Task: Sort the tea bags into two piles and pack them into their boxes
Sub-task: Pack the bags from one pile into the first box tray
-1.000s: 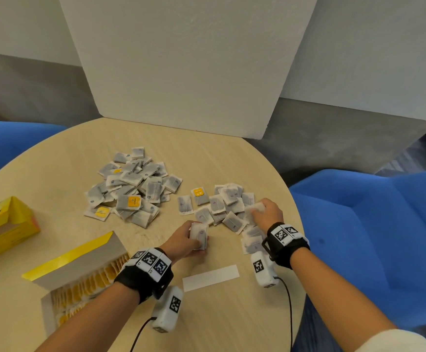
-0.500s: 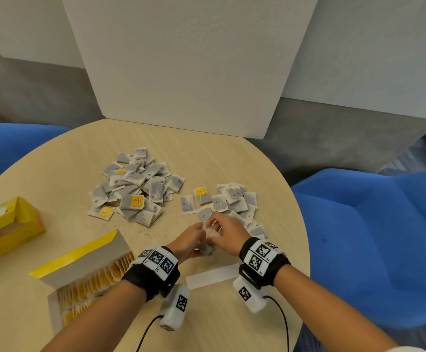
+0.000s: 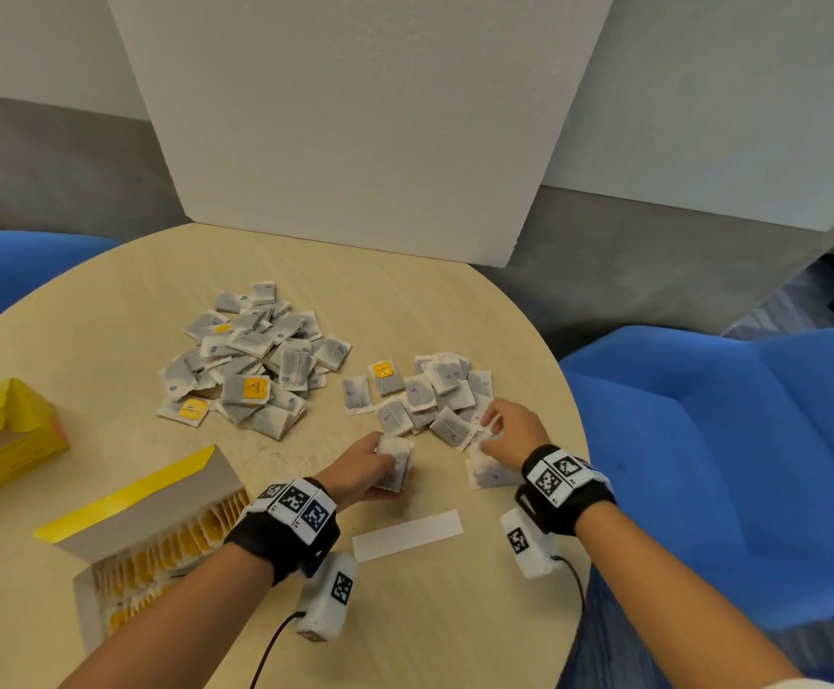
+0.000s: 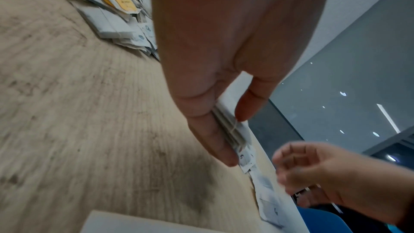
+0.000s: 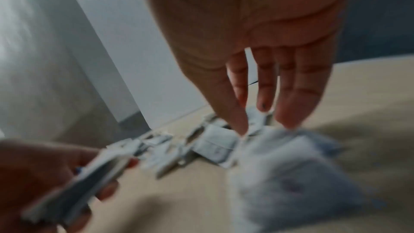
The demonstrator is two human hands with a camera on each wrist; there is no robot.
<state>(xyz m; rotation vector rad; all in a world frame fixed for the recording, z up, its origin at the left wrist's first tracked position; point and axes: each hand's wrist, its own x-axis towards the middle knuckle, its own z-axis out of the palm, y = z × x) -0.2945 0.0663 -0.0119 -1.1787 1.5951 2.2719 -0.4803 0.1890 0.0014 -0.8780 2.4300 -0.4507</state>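
My left hand (image 3: 380,462) grips a small stack of white tea bags (image 3: 396,463) on edge, just above the table; in the left wrist view thumb and fingers (image 4: 215,137) clamp the stack (image 4: 245,157). My right hand (image 3: 492,430) is at the near edge of the right pile (image 3: 430,390) of purple-tagged bags. Its thumb and fingertips pinch the top of a blurred tea bag (image 5: 291,166). A bigger mixed pile (image 3: 256,360), with a few yellow-tagged bags, lies to the left. An open box (image 3: 156,549) holds rows of yellow-tagged bags.
A second yellow box (image 3: 7,440) lies open at the table's left edge. A white paper strip (image 3: 407,534) lies between my wrists. A white foam board (image 3: 355,116) stands at the back of the round table (image 3: 107,315). Blue chairs (image 3: 728,464) flank it.
My right hand left the right pile, met the left hand at its stack half a second ago, then swung back to the pile's near edge. The left hand barely moved.
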